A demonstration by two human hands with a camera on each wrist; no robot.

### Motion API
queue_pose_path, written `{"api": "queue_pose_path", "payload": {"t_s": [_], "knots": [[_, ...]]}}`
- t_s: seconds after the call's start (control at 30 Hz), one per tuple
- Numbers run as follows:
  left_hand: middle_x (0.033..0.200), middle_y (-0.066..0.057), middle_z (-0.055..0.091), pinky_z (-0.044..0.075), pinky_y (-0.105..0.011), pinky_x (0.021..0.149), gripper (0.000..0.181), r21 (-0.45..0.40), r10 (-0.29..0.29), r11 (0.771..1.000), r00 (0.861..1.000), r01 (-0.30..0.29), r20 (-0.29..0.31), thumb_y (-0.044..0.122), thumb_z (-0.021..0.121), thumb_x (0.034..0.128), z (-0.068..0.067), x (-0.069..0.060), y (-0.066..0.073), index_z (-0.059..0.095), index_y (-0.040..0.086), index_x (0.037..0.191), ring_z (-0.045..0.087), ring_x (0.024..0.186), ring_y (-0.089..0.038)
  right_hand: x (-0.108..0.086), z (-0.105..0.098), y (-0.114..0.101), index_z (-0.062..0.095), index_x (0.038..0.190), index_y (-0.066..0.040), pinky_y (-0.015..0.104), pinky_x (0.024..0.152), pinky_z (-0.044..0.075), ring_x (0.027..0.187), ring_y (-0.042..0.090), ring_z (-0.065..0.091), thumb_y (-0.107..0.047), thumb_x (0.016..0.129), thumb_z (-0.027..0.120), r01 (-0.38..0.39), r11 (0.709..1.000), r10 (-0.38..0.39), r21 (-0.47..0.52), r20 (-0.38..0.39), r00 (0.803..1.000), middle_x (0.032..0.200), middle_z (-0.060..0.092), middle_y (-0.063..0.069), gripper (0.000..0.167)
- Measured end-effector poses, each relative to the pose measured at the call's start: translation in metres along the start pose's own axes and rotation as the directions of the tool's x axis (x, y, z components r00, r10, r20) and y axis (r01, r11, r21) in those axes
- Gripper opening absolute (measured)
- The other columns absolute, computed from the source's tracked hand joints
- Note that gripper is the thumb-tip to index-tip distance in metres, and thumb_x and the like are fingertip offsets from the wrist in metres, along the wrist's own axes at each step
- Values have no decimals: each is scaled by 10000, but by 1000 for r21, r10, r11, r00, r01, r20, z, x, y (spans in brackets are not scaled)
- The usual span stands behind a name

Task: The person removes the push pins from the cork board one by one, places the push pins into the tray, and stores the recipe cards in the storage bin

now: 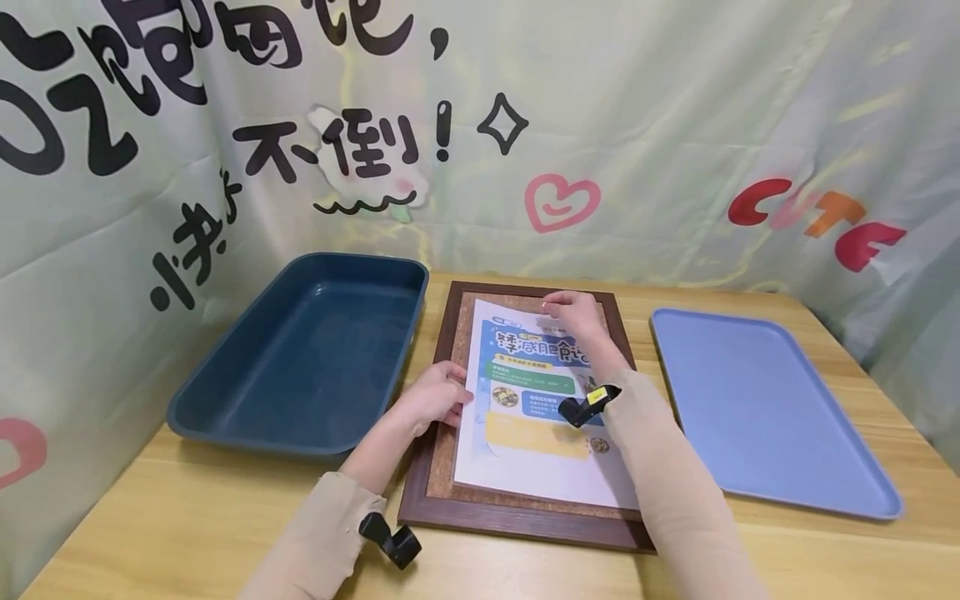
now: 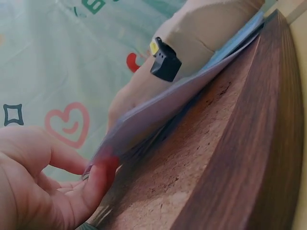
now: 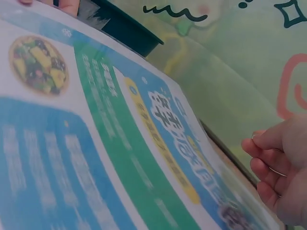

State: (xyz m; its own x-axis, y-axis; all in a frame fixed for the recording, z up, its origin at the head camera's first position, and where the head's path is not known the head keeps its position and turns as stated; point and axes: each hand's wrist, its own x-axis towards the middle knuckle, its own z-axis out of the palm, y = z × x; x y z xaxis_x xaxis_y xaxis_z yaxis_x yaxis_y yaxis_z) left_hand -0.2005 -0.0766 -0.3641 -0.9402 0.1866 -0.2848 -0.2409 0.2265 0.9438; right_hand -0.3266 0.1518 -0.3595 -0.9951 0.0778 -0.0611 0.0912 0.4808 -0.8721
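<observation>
A printed poster sheet (image 1: 540,467) lies over a brown-framed cork board (image 1: 442,467) on the table. My left hand (image 1: 437,396) pinches the poster's left edge. In the left wrist view, that hand (image 2: 62,187) holds the edge raised off the cork (image 2: 163,187). My right hand (image 1: 577,317) is over the board's top right part, by the poster's upper edge. In the right wrist view, the right hand (image 3: 278,163) has curled fingers, thumb and forefinger together at a tiny pale spot. It looks like a small object, but its kind is too small to tell.
A deep dark blue tray (image 1: 300,358) stands left of the board, and a shallow light blue tray (image 1: 765,408) lies to its right. Behind the wooden table (image 1: 210,517) hangs a printed cloth (image 1: 645,108). Each wrist wears a small black camera.
</observation>
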Motion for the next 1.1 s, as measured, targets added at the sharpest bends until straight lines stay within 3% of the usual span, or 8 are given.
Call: {"api": "queue_pose_path", "payload": {"t_s": [0.17, 0.27, 0.4, 0.5, 0.7, 0.9, 1.1], "knots": [[876, -162, 571, 476, -264, 472, 327, -28, 26, 999, 1000, -26, -14, -50, 499, 847, -1, -3, 0, 431, -58, 1167, 564, 616, -190, -6, -18, 1, 633, 1122, -32, 393, 835, 420, 1058, 275, 512, -193, 943, 542, 23, 999, -23, -30, -6, 1000, 1136, 593, 133, 258], [858, -157, 582, 466, -258, 466, 325, -39, 34, 999, 999, -35, -26, -44, 496, 856, -2, -5, 1, 443, -41, 1176, 557, 603, -185, -3, -28, 14, 621, 1128, -17, 413, 865, 403, 1046, 284, 512, -195, 949, 532, 60, 998, -60, -29, 2, 998, 1095, 615, 144, 268], [833, -145, 599, 452, -256, 462, 312, -55, 49, 997, 998, -52, -41, -43, 494, 865, -5, -8, 2, 465, -16, 1175, 543, 589, -179, 15, -39, 48, 638, 1090, -68, 365, 825, 407, 996, 243, 514, -262, 942, 545, 99, 993, -100, -64, -12, 995, 990, 652, 62, 262], [826, -140, 600, 449, -258, 465, 311, -67, 67, 995, 996, -71, -52, -49, 495, 871, -6, -10, 5, 475, -6, 1178, 538, 591, -178, 6, -51, 52, 644, 1067, -65, 335, 780, 416, 975, 237, 526, -277, 929, 563, 102, 992, -105, -79, -24, 994, 956, 660, 53, 265], [843, -142, 594, 443, -258, 474, 347, -78, 105, 991, 989, -113, -100, -56, 492, 876, -10, -18, 13, 488, -2, 1219, 543, 611, -176, -39, -77, 26, 643, 1037, -8, 463, 820, 382, 987, 256, 519, -241, 895, 608, 96, 994, -98, -59, -33, 995, 956, 651, 72, 274], [906, -159, 617, 475, -270, 492, 352, -84, 103, 990, 985, -115, -135, -39, 492, 890, -16, -24, 19, 503, 28, 1235, 590, 646, -187, -60, -103, 33, 579, 1123, 82, 439, 867, 391, 976, 244, 535, -229, 934, 552, 141, 985, -141, -95, 15, 990, 956, 669, 108, 365], [949, -172, 631, 491, -273, 531, 357, -138, 105, 982, 983, -127, -153, -40, 475, 894, -29, -33, 25, 483, 20, 1246, 612, 665, -175, -76, -128, 48, 569, 1097, 66, 322, 800, 447, 835, 57, 580, -245, 931, 563, 161, 986, -161, -30, 22, 987, 819, 627, -178, 353]]}}
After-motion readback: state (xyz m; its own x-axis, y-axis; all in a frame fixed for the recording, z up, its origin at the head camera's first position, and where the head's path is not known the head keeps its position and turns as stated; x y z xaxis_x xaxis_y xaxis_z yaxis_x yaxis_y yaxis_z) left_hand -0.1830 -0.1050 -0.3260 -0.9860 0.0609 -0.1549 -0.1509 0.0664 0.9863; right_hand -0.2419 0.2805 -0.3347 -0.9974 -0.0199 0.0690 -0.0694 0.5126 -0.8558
